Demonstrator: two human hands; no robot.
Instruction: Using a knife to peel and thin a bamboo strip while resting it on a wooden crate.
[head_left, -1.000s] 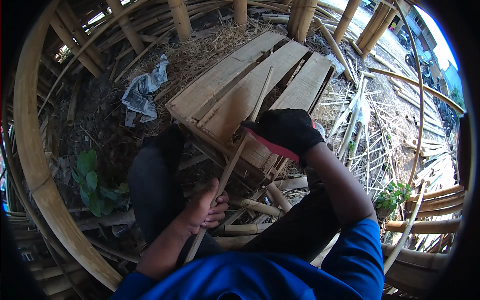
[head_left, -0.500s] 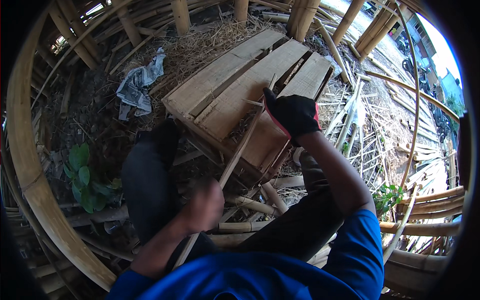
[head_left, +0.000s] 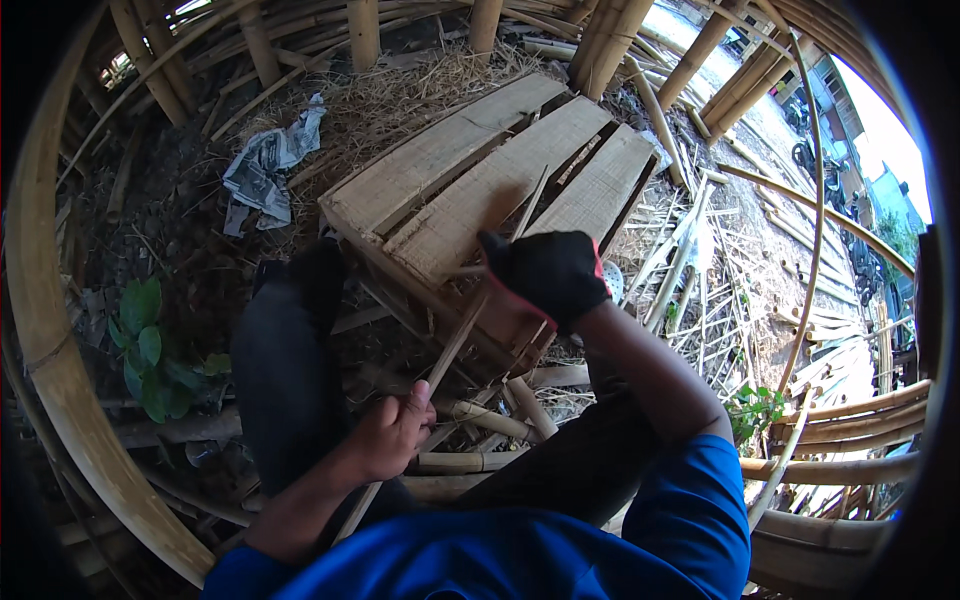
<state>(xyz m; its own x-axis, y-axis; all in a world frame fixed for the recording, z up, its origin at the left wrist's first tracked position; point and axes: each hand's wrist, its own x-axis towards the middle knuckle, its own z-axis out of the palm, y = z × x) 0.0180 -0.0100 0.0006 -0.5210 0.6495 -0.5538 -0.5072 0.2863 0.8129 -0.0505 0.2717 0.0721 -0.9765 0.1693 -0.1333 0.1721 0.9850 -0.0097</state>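
1. Gloved right hand (head_left: 550,277), centre: black, red edge.
2. Strip (head_left: 457,338), centre: pale tan.
3. Crate (head_left: 480,190), centre: light brown, grain streaks.
4. Shirt (head_left: 520,555), bottom: solid blue.
5. Trousers (head_left: 290,370), lower middle: near-black.
6. Paper (head_left: 268,172), upper left: grey-white, dark print.
7. Plant (head_left: 148,345), lower left: green.
8. Bamboo pole (head_left: 40,310), left edge: yellow-tan.

Slatted wooden crate (head_left: 470,205) on littered ground. Pale strip (head_left: 458,335) slants across crate's near edge. Bare left hand (head_left: 395,440) curled round strip, near side of crate; black-gloved right hand (head_left: 550,275) on strip above crate. Crumpled paper (head_left: 275,165) left of crate; straw (head_left: 420,95) beyond it.
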